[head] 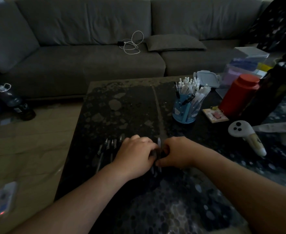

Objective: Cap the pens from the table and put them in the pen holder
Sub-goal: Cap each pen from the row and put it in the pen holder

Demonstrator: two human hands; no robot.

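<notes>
Dim living room: a grey sofa point(91, 61) behind a dark speckled table point(122, 105). Both my hands meet at the table's near middle. My left hand point(135, 154) lies knuckles up, fingers curled onto a dark pen point(153, 155); my right hand point(176, 152) curls its fingers round a pale pen point(159, 144) whose tip points away from me. Whether either pen is capped I cannot tell. Left of my left hand lie loose pens point(108, 146), about five tips showing, side by side with points toward the sofa; the left hand hides the rest of the row.

One blue pen holder point(184, 114) stands well apart, far right on the table, crowded with white pens point(193, 85) standing upright, too many and too blurred to count, plus two or so dark ones. Beside it stand one red bottle point(238, 95) and one small notepad point(214, 115); one white controller point(245, 135) lies nearer me. Stacked clear plastic boxes point(247, 63) sit behind. One white cable point(132, 43) coils on the sofa seat, and one dark water bottle point(13, 102) stands on the floor at left.
</notes>
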